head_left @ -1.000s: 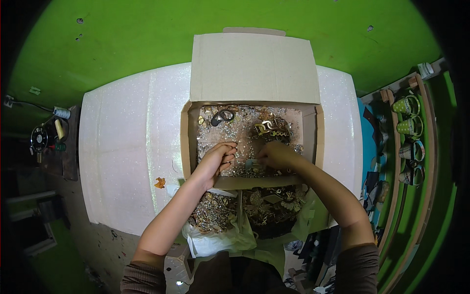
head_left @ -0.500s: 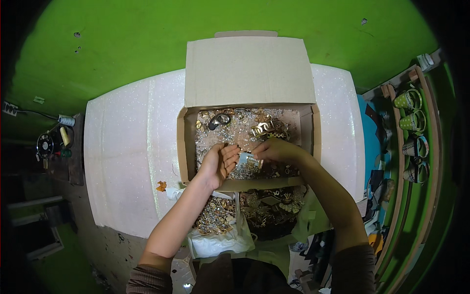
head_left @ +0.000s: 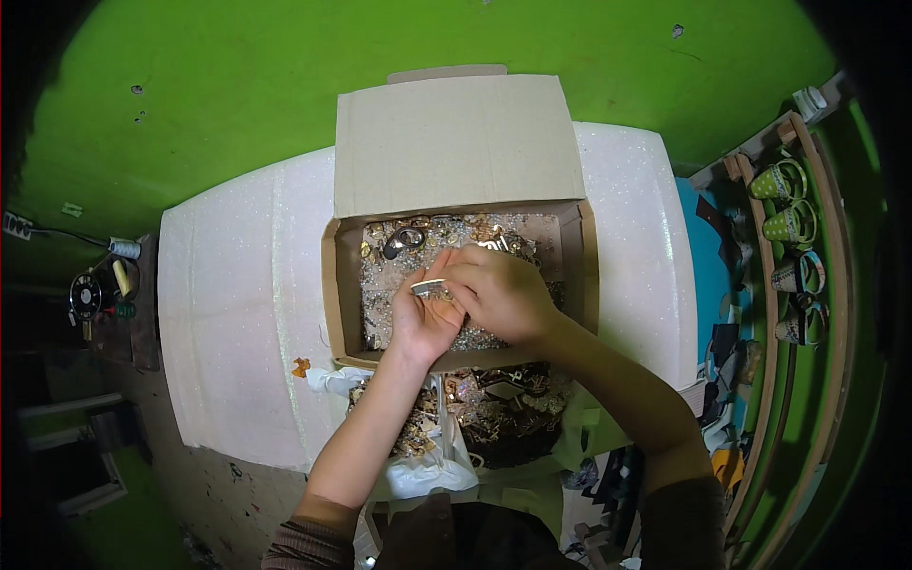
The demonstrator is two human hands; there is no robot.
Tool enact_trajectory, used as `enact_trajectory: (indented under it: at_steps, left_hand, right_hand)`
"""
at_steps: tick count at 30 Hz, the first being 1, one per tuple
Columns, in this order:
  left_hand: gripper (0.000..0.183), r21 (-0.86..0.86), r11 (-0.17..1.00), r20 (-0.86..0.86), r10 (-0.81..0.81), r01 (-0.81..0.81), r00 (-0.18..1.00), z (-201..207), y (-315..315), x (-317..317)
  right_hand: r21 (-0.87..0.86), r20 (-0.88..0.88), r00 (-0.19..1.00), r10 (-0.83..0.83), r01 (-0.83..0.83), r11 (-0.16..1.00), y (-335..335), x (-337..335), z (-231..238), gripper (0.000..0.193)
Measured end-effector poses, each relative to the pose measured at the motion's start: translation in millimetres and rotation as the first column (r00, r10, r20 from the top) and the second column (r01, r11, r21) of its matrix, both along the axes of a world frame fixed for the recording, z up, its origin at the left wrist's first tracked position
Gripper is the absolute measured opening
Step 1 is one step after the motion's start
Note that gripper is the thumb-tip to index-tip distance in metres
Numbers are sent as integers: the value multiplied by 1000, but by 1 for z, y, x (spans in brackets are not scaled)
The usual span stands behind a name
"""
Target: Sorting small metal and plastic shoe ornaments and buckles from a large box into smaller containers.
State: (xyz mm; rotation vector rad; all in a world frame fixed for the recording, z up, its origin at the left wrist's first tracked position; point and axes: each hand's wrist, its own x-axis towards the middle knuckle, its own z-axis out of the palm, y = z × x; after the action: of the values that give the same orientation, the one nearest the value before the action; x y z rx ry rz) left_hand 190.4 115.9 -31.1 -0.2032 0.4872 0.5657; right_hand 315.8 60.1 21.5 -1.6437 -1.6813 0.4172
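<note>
An open cardboard box [head_left: 591,285] stands in front of me, its floor covered with small clear beads and gold-coloured metal ornaments. Over it my left hand [head_left: 427,321] is held palm up, fingers stretched out and slightly cupped. My right hand [head_left: 503,293] reaches across from the right, its fingertips pinching a small flat pale piece [head_left: 427,284] with a gold-coloured edge. That piece lies above the left palm, close to the left thumb; its exact kind is unclear. Small bits seem to lie in the palm below it. Dark ring-shaped ornaments [head_left: 407,241] rest at the box's far left.
The box lid [head_left: 456,142] stands raised at the back. Nearer me, a white plastic bag [head_left: 432,477] and a dark heap of ornaments [head_left: 513,418] sit below the box. Glittery white sheeting [head_left: 228,313] covers the table. Shoes [head_left: 781,180] hang on a wooden rack at right.
My right hand has lifted the pale piece from over the beads and moved left to above my left palm. The hands now overlap. The view has shifted slightly.
</note>
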Motion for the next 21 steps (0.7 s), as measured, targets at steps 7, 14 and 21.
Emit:
enact_trajectory:
  at_steps: [7, 14, 21]
  left_hand:
    - [39, -7, 982, -165, 184, -188, 969, 6, 8, -8]
    - [36, -67, 947, -62, 311, -315, 948, 11, 23, -26]
    - [34, -72, 927, 78, 373, -368, 925, 9, 23, -38]
  right_hand:
    - [-160, -321, 944, 68, -125, 979, 3, 21, 14, 11]
    - [-339, 68, 865, 497, -448, 827, -14, 36, -68, 22]
    - [-185, 493, 433, 754, -795, 578, 6, 6, -92, 34]
